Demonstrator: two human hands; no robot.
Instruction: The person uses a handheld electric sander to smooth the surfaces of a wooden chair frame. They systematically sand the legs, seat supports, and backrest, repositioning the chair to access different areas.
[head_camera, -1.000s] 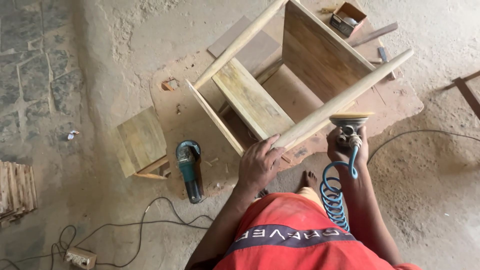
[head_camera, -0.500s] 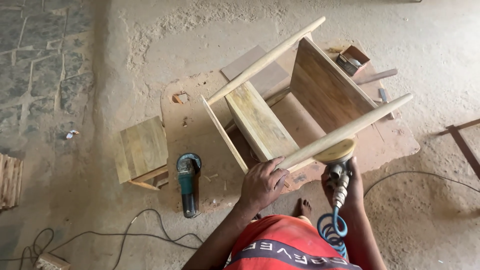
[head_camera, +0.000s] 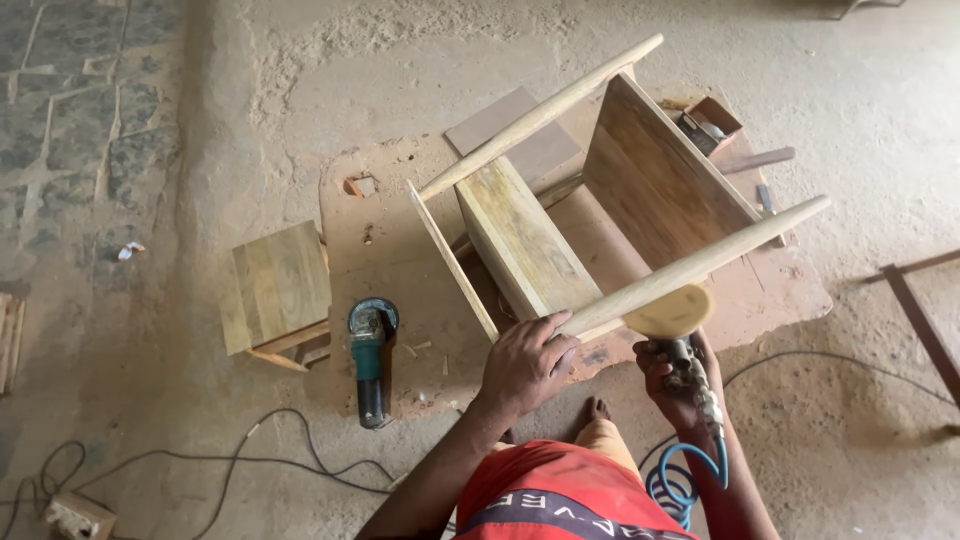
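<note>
Fingers (head_camera: 545, 335) of the left hand (head_camera: 522, 362) are clenched round the near wooden leg (head_camera: 700, 262) of the upturned stool, while the air sander (head_camera: 668, 312), gripped in the right hand (head_camera: 672, 382), is pressed against it, so sanding is judged under way.

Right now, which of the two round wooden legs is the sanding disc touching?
The nearer leg, gripped by the left hand; the far leg is untouched.

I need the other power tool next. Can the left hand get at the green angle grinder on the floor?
Probably yes: the left hand grips the chair leg, but the angle grinder lies close on its left with bare floor between. It must let go first.
</note>
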